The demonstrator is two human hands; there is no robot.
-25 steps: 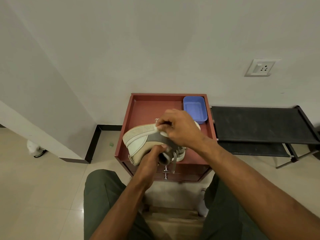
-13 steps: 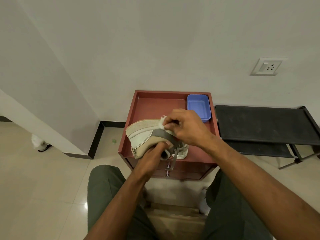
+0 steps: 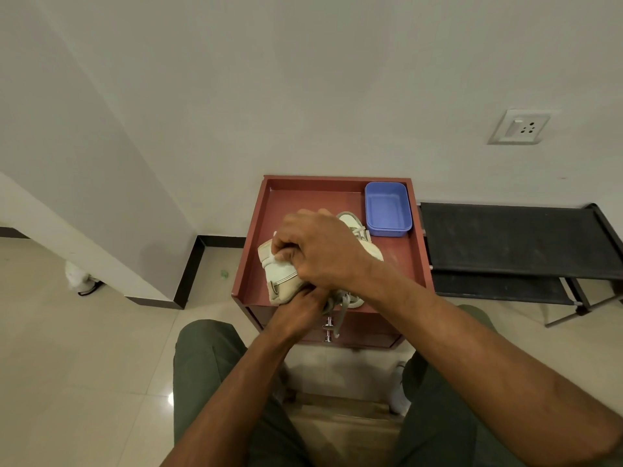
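Note:
A beige and white sneaker (image 3: 281,281) is held above the red cabinet top (image 3: 293,203), sole end toward the left. My left hand (image 3: 300,306) grips it from below at its opening. My right hand (image 3: 317,251) lies over the top of it, fingers curled and pinching a small white cloth (image 3: 274,256) against the shoe. A second sneaker (image 3: 360,235) lies on the cabinet top behind my right hand, mostly hidden. Grey laces (image 3: 340,318) hang down over the cabinet's front edge.
A blue plastic tub (image 3: 387,208) stands at the cabinet's back right corner. A black folding rack (image 3: 505,237) stands to the right against the wall. Metal drawer knobs (image 3: 327,330) face me. My knees flank the cabinet; a wooden stool is beneath me.
My right hand has slid left along the shoe with the cloth, and the shoe has turned so less of its side shows. The second sneaker now shows behind my hand.

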